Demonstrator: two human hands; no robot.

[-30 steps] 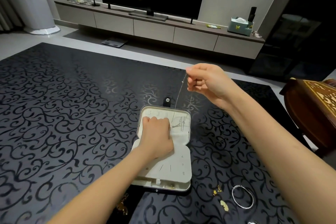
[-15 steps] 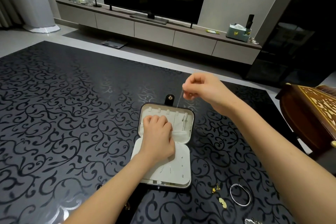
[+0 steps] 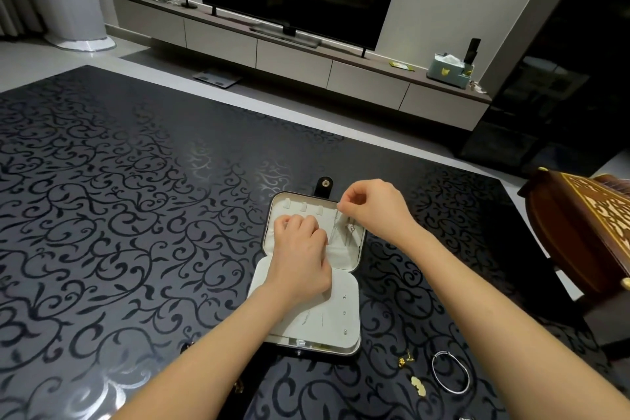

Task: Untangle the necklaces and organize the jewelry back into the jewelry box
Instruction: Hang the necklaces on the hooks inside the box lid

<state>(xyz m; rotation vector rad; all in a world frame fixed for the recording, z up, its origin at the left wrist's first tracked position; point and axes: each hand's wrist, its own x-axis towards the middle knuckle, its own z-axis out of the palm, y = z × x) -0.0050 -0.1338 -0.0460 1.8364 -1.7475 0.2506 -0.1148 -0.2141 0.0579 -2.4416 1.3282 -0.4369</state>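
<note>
An open jewelry box (image 3: 351,320) with a cream lining lies on the dark patterned table. Thin silver necklace chains (image 3: 344,232) hang down the right side of its upper lid. My right hand (image 3: 371,204) pinches the top end of one chain at the lid's upper right corner. My left hand (image 3: 300,256) lies curled on the lid's lining beside the chains, fingers bent down onto the fabric pocket; what it holds is hidden. Small earrings sit on the lower panel.
A silver bangle (image 3: 450,372) and gold earrings (image 3: 407,360), (image 3: 418,385) lie on the table right of the box. A carved wooden chair (image 3: 579,232) stands at the right edge. A gold piece (image 3: 238,385) peeks out beside my left forearm.
My right hand has come down from well above the box to the lid's upper right corner, lowering the chain against the lining. My left hand stayed on the lid.
</note>
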